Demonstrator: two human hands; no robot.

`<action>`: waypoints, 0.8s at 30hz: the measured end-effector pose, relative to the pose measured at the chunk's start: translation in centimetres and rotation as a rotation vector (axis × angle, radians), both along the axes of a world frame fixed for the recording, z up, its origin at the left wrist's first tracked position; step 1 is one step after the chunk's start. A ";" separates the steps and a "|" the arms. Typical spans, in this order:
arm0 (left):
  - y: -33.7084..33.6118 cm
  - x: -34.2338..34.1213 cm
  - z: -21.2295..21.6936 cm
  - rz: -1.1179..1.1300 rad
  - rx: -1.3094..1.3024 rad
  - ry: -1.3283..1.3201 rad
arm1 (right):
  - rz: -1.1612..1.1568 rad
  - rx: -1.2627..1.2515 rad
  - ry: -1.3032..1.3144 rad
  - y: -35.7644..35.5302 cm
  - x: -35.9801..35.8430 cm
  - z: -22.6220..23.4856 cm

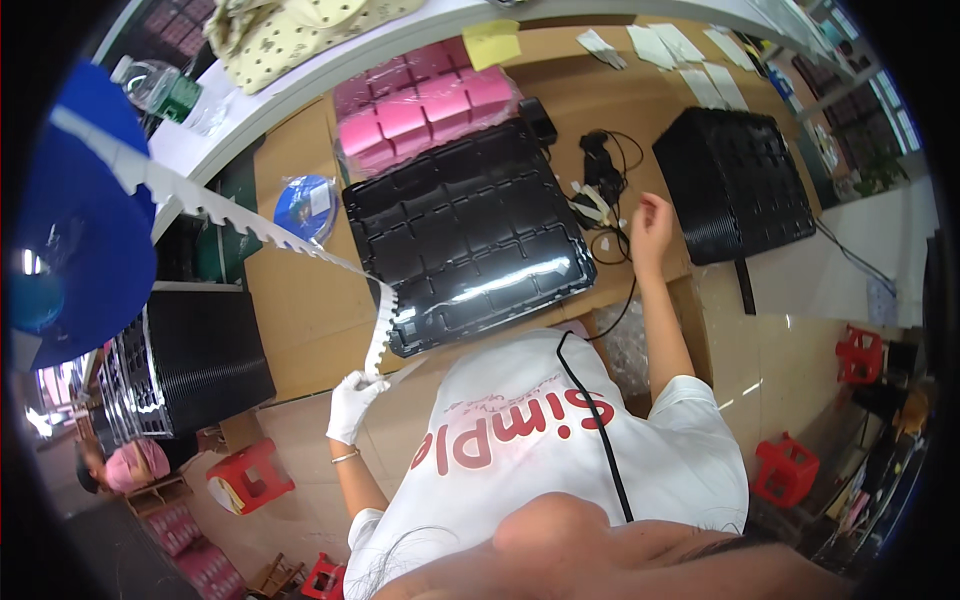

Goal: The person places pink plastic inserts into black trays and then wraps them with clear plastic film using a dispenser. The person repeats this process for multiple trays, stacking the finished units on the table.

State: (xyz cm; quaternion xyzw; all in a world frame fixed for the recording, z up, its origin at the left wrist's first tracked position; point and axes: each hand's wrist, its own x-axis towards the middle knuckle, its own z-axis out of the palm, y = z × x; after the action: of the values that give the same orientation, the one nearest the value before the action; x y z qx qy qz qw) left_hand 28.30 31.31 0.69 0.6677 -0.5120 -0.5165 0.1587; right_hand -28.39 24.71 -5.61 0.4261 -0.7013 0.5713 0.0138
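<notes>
My left hand (354, 408), in a white glove, is closed at the table's near edge, left of my body. It pinches the lower end of a long white notched strip (270, 231). That strip runs up to the far left, in front of a large blue round thing (75, 230). My bare right hand (651, 228) hovers right of the black plastic tray (460, 225), its fingers curled together; what they hold, if anything, is hidden. Just left of it, black cables (603, 165) lie with small pale pieces (592, 207).
Pink wrapped trays (430, 118) lie behind the black tray, beside a blue disc-shaped packet (306, 208). Stacks of black trays stand right (735, 185) and lower left (205, 350). White slips (680, 45) lie at the back. Red stools (250, 476) and a seated person (135, 465) are beyond.
</notes>
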 end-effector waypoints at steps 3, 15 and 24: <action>2.3 2.9 -3.2 -0.067 0.058 -0.162 | 0.380 0.009 0.068 -6.5 4.9 4.9; -6.2 3.7 -2.7 -0.335 -0.075 -1.177 | 0.715 0.047 1.010 -28.7 14.3 5.5; -14.5 -2.0 4.7 -0.399 -0.375 -0.725 | 1.104 0.356 0.769 -33.9 12.7 7.3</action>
State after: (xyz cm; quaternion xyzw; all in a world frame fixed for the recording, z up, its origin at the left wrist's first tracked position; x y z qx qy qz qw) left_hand 26.33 16.81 5.37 0.6533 -0.7379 -0.1683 -0.0153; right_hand -15.70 -9.17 1.71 0.8883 -0.4104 0.1795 -0.1016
